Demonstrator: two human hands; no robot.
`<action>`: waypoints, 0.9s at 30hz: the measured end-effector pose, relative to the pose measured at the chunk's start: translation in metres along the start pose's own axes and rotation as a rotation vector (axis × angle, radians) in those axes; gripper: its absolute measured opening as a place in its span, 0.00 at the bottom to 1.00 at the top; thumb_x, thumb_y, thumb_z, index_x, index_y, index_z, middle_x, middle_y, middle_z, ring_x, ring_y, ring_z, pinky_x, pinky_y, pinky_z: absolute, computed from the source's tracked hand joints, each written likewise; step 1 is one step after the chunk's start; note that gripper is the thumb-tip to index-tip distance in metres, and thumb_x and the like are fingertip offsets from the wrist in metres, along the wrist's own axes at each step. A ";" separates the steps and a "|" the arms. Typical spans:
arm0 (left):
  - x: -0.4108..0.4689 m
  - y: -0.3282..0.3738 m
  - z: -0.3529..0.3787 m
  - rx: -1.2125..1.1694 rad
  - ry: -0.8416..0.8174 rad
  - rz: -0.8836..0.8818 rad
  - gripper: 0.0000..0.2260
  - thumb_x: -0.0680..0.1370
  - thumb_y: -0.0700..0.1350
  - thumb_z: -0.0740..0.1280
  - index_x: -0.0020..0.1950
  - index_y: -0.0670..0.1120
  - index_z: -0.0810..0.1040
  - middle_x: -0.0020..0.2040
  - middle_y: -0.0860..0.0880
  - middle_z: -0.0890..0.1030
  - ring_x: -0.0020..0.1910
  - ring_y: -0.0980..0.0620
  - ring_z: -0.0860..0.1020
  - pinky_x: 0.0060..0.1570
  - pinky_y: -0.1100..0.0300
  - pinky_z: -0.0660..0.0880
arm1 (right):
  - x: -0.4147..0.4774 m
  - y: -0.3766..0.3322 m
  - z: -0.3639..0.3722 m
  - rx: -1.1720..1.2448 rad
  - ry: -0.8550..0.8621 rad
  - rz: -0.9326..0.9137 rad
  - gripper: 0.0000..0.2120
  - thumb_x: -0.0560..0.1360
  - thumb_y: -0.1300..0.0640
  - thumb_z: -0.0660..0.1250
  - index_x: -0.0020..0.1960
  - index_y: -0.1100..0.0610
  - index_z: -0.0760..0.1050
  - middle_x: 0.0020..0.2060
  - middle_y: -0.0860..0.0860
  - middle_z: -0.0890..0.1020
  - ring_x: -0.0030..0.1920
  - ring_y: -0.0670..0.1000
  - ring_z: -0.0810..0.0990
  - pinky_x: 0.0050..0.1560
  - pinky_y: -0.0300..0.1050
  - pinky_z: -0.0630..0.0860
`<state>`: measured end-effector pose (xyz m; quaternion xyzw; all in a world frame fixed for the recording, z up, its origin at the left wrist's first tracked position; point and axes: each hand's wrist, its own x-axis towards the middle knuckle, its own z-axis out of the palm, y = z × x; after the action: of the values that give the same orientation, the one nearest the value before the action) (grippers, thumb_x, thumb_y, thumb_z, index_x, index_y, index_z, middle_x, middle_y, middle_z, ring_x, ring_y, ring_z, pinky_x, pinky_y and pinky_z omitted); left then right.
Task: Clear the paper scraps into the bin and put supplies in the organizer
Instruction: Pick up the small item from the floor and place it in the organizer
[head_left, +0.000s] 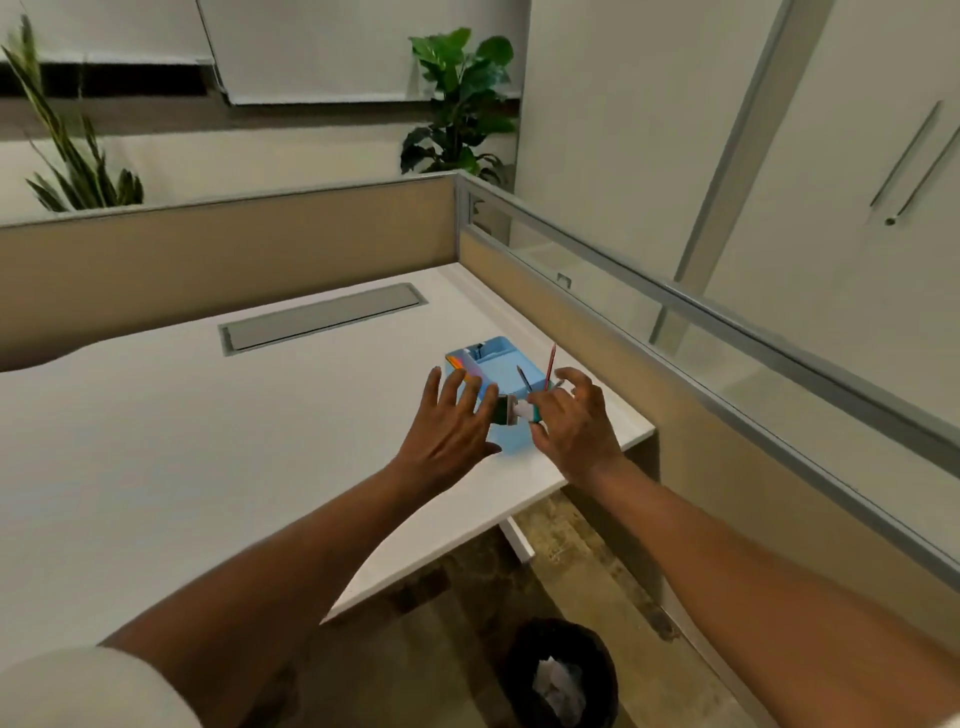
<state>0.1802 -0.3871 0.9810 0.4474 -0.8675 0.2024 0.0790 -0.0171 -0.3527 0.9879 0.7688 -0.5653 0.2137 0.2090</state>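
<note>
the task looks close to its end. the only paper in view is the crumpled white paper (558, 686) lying in the black bin (521, 649), which stands on the floor below the near right corner of the tabletop (208, 441); so the scrap half seems done. the blue organizer (501, 370) sits by the right edge of the tabletop, near that same corner, and already holds pencils upright.

what seems left is the last supply: a small green and white item (511, 410), too blurred to name, held just at the organizer's near side between the two hands. the right hand (576, 421) has its grip on it, thumb and forefinger curled in a pinch round its right end, the other fingers loosely bent above. the left hand (452, 426) has no grip on anything: fingers straight and spread, laid against the organizer's left side, seemingly to steady it.

count: one organizer, two pencils in it (a red pencil (550, 364) and a dark pencil (523, 378)), one small item, one bin. the paper in the bin is one white heap; how many scraps, i cannot tell.
</note>
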 end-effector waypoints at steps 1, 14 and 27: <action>0.005 -0.007 0.004 -0.001 0.002 -0.024 0.39 0.71 0.64 0.67 0.73 0.41 0.63 0.69 0.35 0.69 0.69 0.34 0.66 0.70 0.36 0.56 | 0.011 0.005 0.006 -0.006 -0.026 -0.013 0.18 0.66 0.55 0.76 0.54 0.59 0.78 0.45 0.56 0.84 0.58 0.60 0.77 0.55 0.52 0.75; 0.069 -0.079 0.038 0.103 -0.083 -0.094 0.39 0.72 0.69 0.60 0.73 0.43 0.61 0.72 0.36 0.65 0.72 0.33 0.60 0.69 0.33 0.49 | 0.098 0.035 0.092 -0.250 -0.369 -0.219 0.11 0.63 0.54 0.74 0.43 0.53 0.77 0.35 0.51 0.82 0.56 0.59 0.76 0.48 0.49 0.72; 0.071 -0.100 0.027 0.112 -0.052 -0.097 0.32 0.74 0.65 0.62 0.71 0.48 0.62 0.69 0.35 0.68 0.70 0.32 0.64 0.68 0.32 0.54 | 0.099 0.020 0.137 -0.240 -0.609 -0.302 0.21 0.72 0.49 0.69 0.61 0.55 0.71 0.63 0.58 0.70 0.69 0.62 0.61 0.67 0.57 0.58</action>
<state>0.2203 -0.5034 1.0072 0.4976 -0.8340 0.2349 0.0408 0.0025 -0.5122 0.9328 0.8421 -0.5028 -0.1265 0.1488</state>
